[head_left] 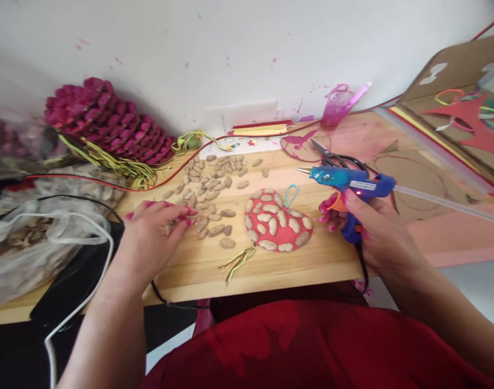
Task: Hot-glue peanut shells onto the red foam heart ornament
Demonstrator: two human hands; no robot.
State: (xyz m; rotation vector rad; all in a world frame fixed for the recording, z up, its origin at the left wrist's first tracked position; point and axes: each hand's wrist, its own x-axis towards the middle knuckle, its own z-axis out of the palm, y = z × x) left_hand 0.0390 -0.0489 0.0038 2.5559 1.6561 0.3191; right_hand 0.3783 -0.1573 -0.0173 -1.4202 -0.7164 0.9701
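Note:
My right hand [366, 221] is wrapped round a blue hot glue gun [352, 181], fingers by its orange trigger [338, 202]. Its metal nozzle points left, and a clear glue stick [441, 201] juts from the back. Below and left of the nozzle lies a red heart-shaped piece [264, 228] with several peanuts on it, a blue loop [291, 194] at its top and a yellow-green tassel [238, 265] at its tip. My left hand [149, 237] reaches over the left edge of the loose peanuts [206, 189], fingers stretched out; a peanut is partly visible beneath them.
Magenta stacked strings of peanuts [113, 121] lie at the back left. A plastic bag of peanuts [40, 243] and a white cable [103, 270] are at the left. Black scissors [339, 159], a pink cup [336, 108] and a cardboard box [453, 65] stand or lie to the right.

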